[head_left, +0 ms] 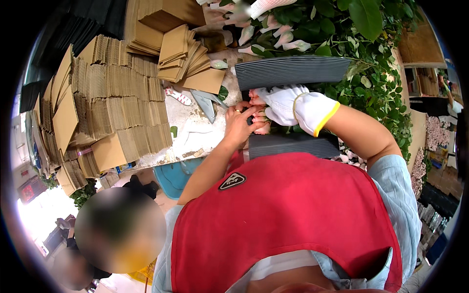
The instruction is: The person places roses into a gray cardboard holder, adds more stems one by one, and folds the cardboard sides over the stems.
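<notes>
Several pink roses (262,128) lie with their heads to the left, between two dark grey ribbed sheets. One ribbed sheet (293,72) curves up on the far side; the other ribbed sheet (295,145) stands close to my red apron. My bare left hand (238,125) reaches in from the left, its bent fingers gripping the rose heads. My right hand (289,105), in a white glove with a yellow cuff, is curled over the flowers just behind the heads. The glove hides its fingertips and part of the roses.
Stacks of folded brown cardboard (122,105) fill the table's left, with loose cardboard pieces (183,56) behind. A grey metal blade-like tool (204,103) lies left of my hands. Netted roses (283,39) and leafy stems (386,97) crowd the back and right. Below the table edge sits a blue tub (172,177).
</notes>
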The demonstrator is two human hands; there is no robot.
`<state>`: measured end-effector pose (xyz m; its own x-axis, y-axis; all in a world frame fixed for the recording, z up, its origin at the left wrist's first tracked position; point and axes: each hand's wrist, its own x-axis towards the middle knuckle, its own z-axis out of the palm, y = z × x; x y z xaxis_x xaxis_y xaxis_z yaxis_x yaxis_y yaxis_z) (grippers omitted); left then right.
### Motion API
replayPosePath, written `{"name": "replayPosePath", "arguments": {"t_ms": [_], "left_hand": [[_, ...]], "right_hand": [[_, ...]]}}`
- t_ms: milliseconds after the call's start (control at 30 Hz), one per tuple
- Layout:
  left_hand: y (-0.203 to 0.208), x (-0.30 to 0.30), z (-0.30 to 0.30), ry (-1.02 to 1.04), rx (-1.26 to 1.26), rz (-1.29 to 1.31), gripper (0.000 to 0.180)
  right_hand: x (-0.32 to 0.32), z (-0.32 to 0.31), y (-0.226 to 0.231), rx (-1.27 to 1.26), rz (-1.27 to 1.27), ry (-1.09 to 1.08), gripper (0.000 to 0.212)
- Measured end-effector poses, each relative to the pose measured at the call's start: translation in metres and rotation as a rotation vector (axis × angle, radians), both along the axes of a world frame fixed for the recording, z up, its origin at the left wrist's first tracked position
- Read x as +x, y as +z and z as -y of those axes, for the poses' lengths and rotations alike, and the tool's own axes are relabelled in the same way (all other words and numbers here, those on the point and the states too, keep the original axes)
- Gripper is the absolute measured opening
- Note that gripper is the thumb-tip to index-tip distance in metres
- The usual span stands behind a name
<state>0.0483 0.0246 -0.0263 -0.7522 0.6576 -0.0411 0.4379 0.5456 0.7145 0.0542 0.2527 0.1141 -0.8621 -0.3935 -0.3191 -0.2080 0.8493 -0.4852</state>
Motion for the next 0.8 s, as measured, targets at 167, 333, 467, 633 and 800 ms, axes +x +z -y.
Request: {"name": "replayPosePath", "arguments": {"t_ms": [167,333,467,633,800], "left_hand": [[0.001,0.001,0.0,0.012,0.019,-0.001,0.056],[0.003,0.0,-0.001,0.002,0.04,0.018,0.057],[0.008,-0.002,-0.001,-0.022,-0.027,0.035,0.057],[0.008,-0.003,0.001,-0.041,-0.039,0.065,0.057],[0.004,-0.002,0.003,-0.042,-0.025,0.031,0.059]], "right_hand": [[0.003,0.002,0.041,0.372,0.166,-0.02,0.04],[0.001,0.002,0.0,0.369,-0.065,0.009,0.039],[0.002,-0.004,-0.046,0.406,-0.121,0.02,0.036],[0.003,-0.009,-0.057,0.42,-0.165,0.027,0.034],[0.007,-0.003,-0.032,0.371,-0.14,-0.094,0.032]]}}
